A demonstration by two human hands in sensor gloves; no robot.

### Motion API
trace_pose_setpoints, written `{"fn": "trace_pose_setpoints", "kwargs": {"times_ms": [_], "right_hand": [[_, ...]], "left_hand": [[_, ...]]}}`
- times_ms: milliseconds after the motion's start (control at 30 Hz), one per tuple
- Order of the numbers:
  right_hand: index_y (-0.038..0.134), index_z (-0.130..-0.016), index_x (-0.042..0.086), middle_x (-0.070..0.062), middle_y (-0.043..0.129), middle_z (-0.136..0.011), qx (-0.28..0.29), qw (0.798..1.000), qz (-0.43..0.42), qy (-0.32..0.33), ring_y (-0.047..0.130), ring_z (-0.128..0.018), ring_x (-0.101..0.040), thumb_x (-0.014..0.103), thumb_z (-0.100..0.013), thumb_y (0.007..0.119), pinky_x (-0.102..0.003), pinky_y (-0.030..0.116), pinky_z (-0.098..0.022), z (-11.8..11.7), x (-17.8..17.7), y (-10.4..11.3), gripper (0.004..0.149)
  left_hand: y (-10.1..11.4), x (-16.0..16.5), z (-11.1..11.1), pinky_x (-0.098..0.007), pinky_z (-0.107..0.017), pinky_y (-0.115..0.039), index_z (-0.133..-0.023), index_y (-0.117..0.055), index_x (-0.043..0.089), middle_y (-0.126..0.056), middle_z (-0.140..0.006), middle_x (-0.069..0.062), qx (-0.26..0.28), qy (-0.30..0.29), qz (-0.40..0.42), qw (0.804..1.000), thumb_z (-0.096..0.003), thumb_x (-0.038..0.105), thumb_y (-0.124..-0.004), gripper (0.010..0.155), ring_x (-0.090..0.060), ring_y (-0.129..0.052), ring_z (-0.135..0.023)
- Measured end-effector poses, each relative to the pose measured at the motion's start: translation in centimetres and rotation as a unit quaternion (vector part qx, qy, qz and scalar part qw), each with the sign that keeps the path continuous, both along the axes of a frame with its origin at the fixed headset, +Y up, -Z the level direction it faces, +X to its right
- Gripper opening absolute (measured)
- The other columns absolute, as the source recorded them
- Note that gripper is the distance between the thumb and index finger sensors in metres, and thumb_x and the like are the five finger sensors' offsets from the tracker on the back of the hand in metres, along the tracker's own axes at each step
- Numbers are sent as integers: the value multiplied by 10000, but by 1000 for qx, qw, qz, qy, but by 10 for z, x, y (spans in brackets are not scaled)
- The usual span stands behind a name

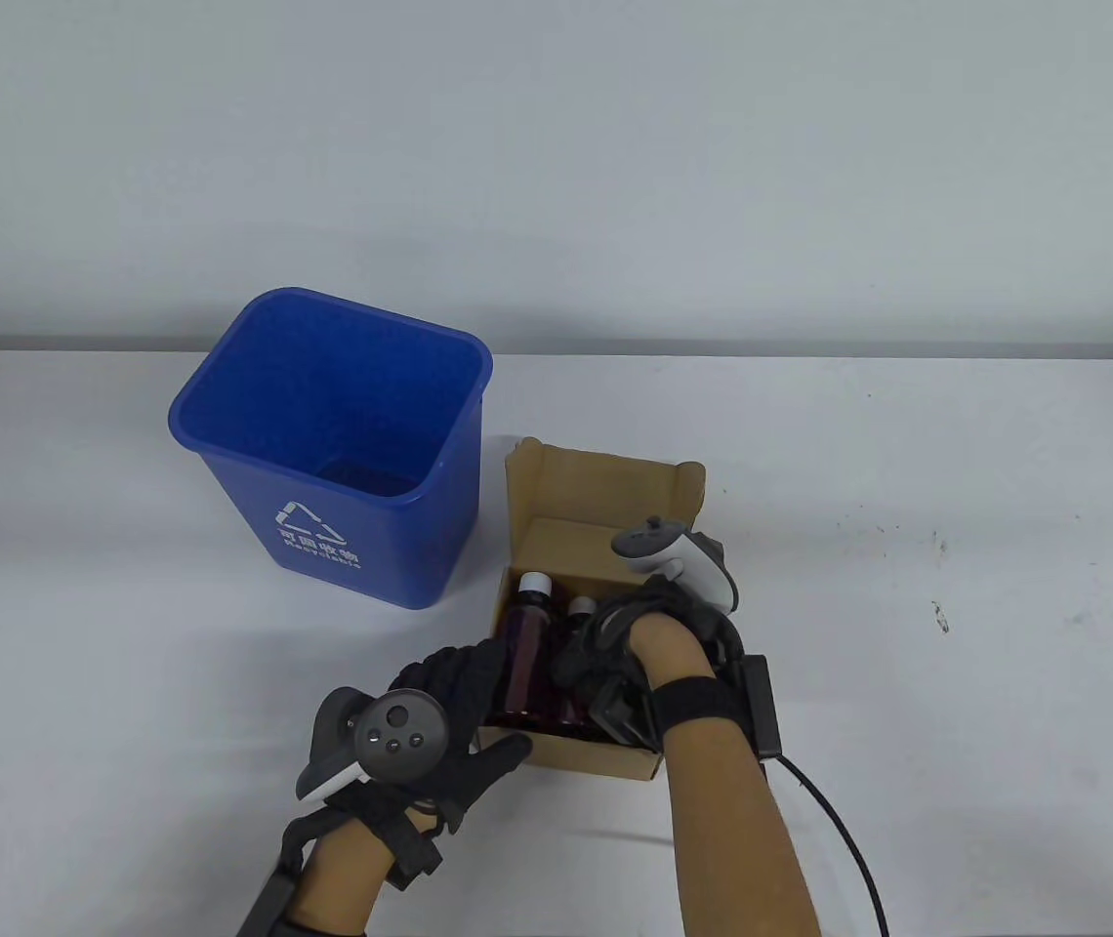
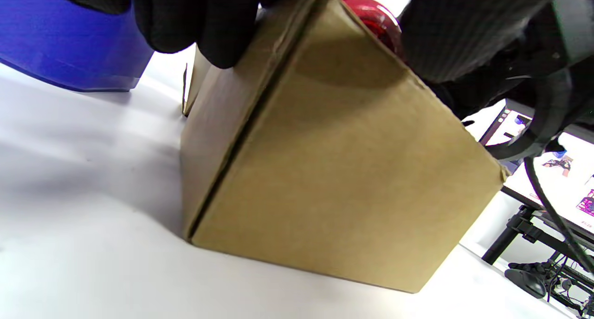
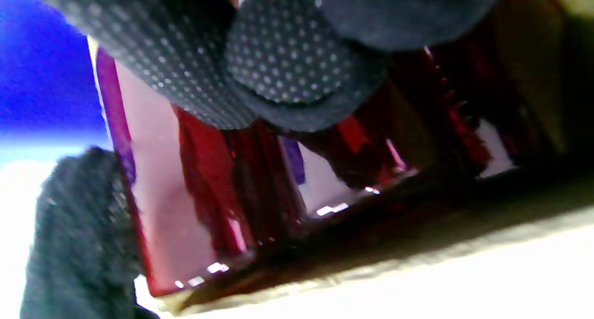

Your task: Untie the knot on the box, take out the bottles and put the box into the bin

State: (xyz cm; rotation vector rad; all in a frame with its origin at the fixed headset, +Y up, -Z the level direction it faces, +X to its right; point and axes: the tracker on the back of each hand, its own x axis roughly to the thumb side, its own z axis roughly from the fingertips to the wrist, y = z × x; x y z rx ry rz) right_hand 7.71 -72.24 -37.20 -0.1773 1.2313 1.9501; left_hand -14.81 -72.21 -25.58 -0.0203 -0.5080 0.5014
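An open cardboard box (image 1: 605,483) stands on the table just right of the blue bin (image 1: 361,547), its lid flap up at the far side. Two dark red bottles with white caps stand inside, the left bottle (image 1: 525,644) beside the smaller one (image 1: 581,607). My left hand (image 1: 478,683) grips the box's near left corner, fingers (image 2: 199,17) hooked over the top edge of the box (image 2: 334,170). My right hand (image 1: 605,634) reaches into the box from above, and its fingers (image 3: 287,63) curl round a red bottle (image 3: 158,179).
The bin's inside looks empty and its side (image 2: 60,35) is close to the box's left. A black cable (image 1: 840,830) trails from my right wrist toward the near edge. Small dark specks (image 1: 937,615) mark the white table at the right.
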Motion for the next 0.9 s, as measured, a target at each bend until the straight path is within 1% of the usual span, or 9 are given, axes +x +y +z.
{"fn": "trace_pose_setpoints", "kwargs": {"times_ms": [67, 100, 267, 400, 533, 733, 833, 900], "right_hand": [[139, -1000, -1, -206, 289, -1046, 0, 1000, 1, -5, 941, -320, -117, 280, -453, 895, -214, 837, -186, -1, 1, -1, 975], [142, -998, -5, -206, 297, -1044, 3, 1000, -4, -9, 936, -321, -115, 281, -449, 900, -216, 834, -190, 0, 2, -2, 978], [165, -1003, -15, -215, 322, -1023, 11, 1000, -12, -17, 919, -337, -116, 291, -444, 908, -222, 825, -208, 0, 4, -2, 979], [263, -1017, 0, -228, 374, -998, 21, 998, -33, -52, 912, -326, -102, 305, -446, 901, -220, 823, -203, 0, 10, -1, 909], [331, -1013, 21, -241, 384, -990, 17, 995, -56, -78, 915, -324, -109, 355, -463, 872, -225, 824, -203, 0, 15, -2, 841], [425, -998, 53, -235, 423, -996, 34, 993, -49, -105, 935, -270, -105, 426, -489, 817, -220, 834, -162, 2, 17, -1, 743], [553, -959, 79, -216, 535, -973, 55, 989, -35, -133, 950, -196, -95, 485, -489, 797, -207, 841, -105, 3, 19, 0, 668], [599, -943, 96, -199, 595, -954, 69, 988, -12, -136, 955, -163, -78, 496, -486, 798, -195, 844, -78, 3, 19, 0, 639]], "left_hand": [[0, 2, 0, -757, -700, -474, -1128, -315, 99, -551, -1090, -252, 4, 1, -11, 1000, -470, 613, -714, 925, -596, -568, -1006], [0, 3, 0, -756, -700, -475, -1125, -307, 93, -546, -1083, -281, 3, 2, -16, 1000, -470, 611, -713, 929, -599, -573, -1003], [0, 3, 1, -750, -696, -489, -1119, -307, 83, -555, -1078, -273, 7, 8, -11, 1000, -473, 602, -709, 921, -602, -583, -993], [0, 4, 1, -746, -695, -495, -1114, -311, 72, -569, -1071, -272, 9, 9, -10, 1000, -473, 602, -711, 923, -599, -597, -988], [0, 4, 1, -746, -694, -497, -1110, -308, 62, -576, -1068, -270, 10, 11, -9, 1000, -472, 602, -711, 928, -599, -602, -985], [0, 4, 1, -746, -694, -498, -1107, -299, 54, -579, -1068, -264, 9, 12, -9, 1000, -471, 604, -710, 936, -595, -607, -986], [0, 4, 1, -747, -692, -498, -1103, -301, 43, -580, -1068, -261, 9, 12, -8, 1000, -470, 604, -713, 940, -595, -607, -985], [0, 4, 1, -747, -693, -498, -1103, -299, 45, -580, -1069, -255, 8, 11, -6, 1000, -472, 604, -711, 938, -594, -608, -985]]}}
